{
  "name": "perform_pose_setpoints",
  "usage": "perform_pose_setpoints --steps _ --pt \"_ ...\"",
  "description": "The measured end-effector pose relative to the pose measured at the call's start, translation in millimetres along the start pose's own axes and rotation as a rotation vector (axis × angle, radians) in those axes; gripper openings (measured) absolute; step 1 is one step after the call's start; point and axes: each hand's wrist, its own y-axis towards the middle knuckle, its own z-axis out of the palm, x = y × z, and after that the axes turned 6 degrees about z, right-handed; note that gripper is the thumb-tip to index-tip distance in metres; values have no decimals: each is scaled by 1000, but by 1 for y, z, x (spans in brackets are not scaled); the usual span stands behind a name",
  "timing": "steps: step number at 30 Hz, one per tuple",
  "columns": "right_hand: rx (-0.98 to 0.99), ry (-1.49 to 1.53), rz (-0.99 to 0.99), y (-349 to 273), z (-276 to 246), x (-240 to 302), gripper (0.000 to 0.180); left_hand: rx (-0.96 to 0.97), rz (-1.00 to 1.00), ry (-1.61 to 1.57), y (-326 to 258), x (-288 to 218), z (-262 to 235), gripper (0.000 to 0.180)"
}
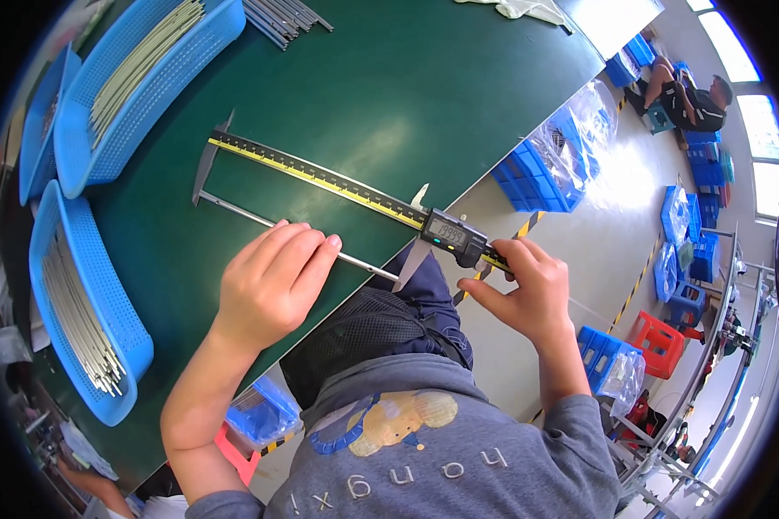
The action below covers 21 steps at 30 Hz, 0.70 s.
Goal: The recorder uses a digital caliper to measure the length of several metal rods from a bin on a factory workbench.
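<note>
Head view: the fingers of my left hand (pixel 268 285) are pinched together over a thin metal rod (pixel 234 208), near its middle, back of the hand upward. My right hand (pixel 537 285) is loosely curled at the tail of a digital caliper (pixel 320 177); its thumb stands apart from the tool, and whether the other fingers clasp the beam or only rest there, I can't make out. The rod runs alongside the beam between the two long jaws, its far end by the fixed one over the green desk (pixel 459 95), its near end by the sliding one, out past the desk's edge above my lap.

I seem to be gauging the rod's length. To do that well, I'd hold the rod parallel to the beam, seat both ends squarely on the jaw faces, press the slider lightly so nothing bows, and read the display (pixel 447 231) with everything motionless.

Farther out, a blue perforated basket (pixel 104 277) of rods stands at left, with a second blue basket (pixel 160 91) beyond it.

My left palm and the rod beneath it are hidden, and the contact at either end is too small to judge. The top edge cuts off a bundle of dark rods (pixel 281 19) and a white cloth (pixel 524 7).
</note>
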Motion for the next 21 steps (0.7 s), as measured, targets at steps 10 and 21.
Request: perform_pose_setpoints --steps 10,21 --pt "43 44 -21 8 1 -3 25 -146 25 227 31 11 -70 20" --pt "26 51 -93 4 8 -26 21 172 -728 330 34 214 -50 11"
